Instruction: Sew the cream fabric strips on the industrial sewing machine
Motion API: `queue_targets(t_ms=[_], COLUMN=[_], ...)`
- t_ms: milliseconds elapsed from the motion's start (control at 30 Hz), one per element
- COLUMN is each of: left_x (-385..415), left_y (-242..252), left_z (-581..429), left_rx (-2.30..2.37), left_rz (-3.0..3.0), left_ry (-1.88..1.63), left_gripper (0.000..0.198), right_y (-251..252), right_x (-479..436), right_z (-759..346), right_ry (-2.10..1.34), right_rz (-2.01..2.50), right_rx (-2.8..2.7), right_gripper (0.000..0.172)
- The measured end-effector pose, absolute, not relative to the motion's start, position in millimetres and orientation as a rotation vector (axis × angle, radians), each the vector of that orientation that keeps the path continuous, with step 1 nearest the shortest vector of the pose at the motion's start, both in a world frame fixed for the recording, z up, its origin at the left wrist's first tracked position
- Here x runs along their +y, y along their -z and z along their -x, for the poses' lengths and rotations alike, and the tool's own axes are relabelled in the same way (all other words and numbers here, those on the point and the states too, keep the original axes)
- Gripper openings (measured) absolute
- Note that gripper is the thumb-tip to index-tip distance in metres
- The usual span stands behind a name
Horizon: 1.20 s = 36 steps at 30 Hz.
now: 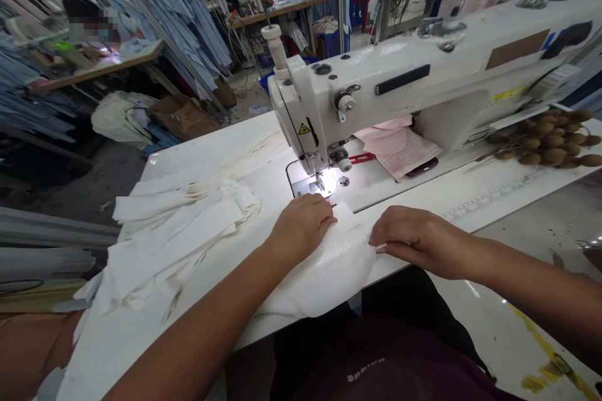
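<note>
White fabric [333, 276] is lying in front of the sewing needle, spreading across the near side of the tabletop [263, 144] and sagging over its front edge toward the lap! The left hand [303, 229] is resting on its upper end, just short of the lit needle plate [305, 187], fingers bending and bunching together; whether they're pinching the cloth, I cannot tell. Over on the other side, the right hand [416, 238] is pinching the fabric's right edge between thumb and fingertips.

Just beyond the hands, the white sewing machine [399, 81] is standing over it all, its presser foot [320, 182] glowing under the lamp. To the left, white strips [188, 250] are sprawling in a loose, overlapping pile. Under the machine's arm, pink checked cloth [407, 153] is lying partly over a dark, flat object [422, 168], with a red tool [361, 158] sitting just beside. Off to the right, a bunch of brown, round fruit [545, 138] is resting on the tabletop. And farther back, two co-workers are sitting at other machines, with light blue garments [174, 0] hanging between them!
</note>
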<state>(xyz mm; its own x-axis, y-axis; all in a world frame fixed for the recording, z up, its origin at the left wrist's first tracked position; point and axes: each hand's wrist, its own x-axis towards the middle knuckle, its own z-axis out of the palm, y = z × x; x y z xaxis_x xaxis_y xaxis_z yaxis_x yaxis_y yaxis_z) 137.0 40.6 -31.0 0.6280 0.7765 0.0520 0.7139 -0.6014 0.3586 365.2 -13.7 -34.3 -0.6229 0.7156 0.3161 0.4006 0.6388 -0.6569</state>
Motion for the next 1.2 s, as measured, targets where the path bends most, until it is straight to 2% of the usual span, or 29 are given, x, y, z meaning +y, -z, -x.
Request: queue_targets(t_ms=[133,333,433,600,667,867,1033,1200], left_x=[43,50,47,39,37,33,31,30], left_y=[28,25,28,32,32,32,34,33], left_z=[-142,-148,-146,-140,-139,-140,-140,-141], left_rx=[1.396,1.402,1.342,1.252,1.246,1.272,1.259,1.224], left_rz=[-2.334,-2.21,-2.224,-2.225,-2.198,-2.135,-2.157,-2.193], left_ry=[-0.276,-0.207,-0.336,-0.566,-0.619,-0.573,-0.544,-0.611], left_gripper=[0.008,0.011,0.01,0.014,0.014,0.014,0.014,0.005], right_y=[34,39,43,47,47,44,46,48], right_x=[-3,19,25,27,25,16,9,8], right_z=[-346,-330,-329,-326,-325,-324,-325,-324], right_ry=[-0.763,-0.775,-0.806,-1.153,-1.192,-0.905,-0.769,-0.711], right_rz=[1.14,1.307,1.253,1.276,1.304,1.35,1.411,1.384], right_rx=[-2.232,-2.208,-2.115,-1.803,-1.735,-1.86,-1.894,-1.897], right_gripper=[0.014,0.012,0.008,0.008,0.009,0.006,0.025,0.019])
